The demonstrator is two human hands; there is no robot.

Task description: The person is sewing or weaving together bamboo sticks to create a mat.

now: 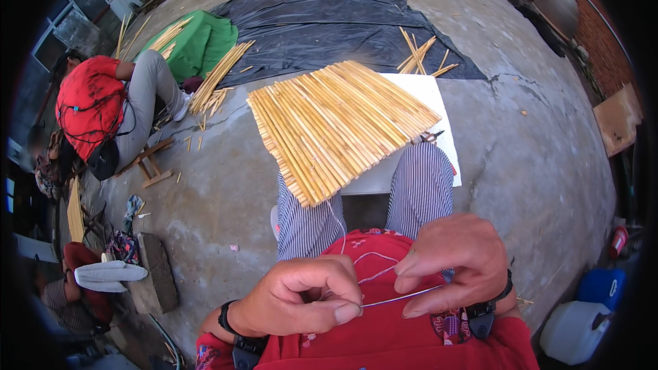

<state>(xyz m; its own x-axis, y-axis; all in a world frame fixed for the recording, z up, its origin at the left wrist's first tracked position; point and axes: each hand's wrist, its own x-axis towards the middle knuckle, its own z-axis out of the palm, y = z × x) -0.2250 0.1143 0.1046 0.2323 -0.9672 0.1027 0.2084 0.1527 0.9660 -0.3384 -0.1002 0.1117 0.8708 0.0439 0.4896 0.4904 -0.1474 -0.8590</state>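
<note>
My left hand (308, 294) pinches the end of a thin straight strand (394, 299), thread or needle, I cannot tell which. My right hand (456, 260) is at the strand's other end, thumb and fingers curved but apart. Loose pale string (373, 257) loops over my red clothing and rises to a mat of straight yellow reeds (343, 130). The mat lies across a white board (432, 103) and over my knees in striped trousers. Dark-handled snips (430, 137) rest at the mat's right edge.
A co-worker in red (89, 109) is at the left; another person (75, 301) is at lower left, partly visible. Reed bundles (219, 75) lie by green (195, 41) and black sheets (308, 7). A concrete block (154, 274) is at left, plastic jugs (572, 332) at lower right.
</note>
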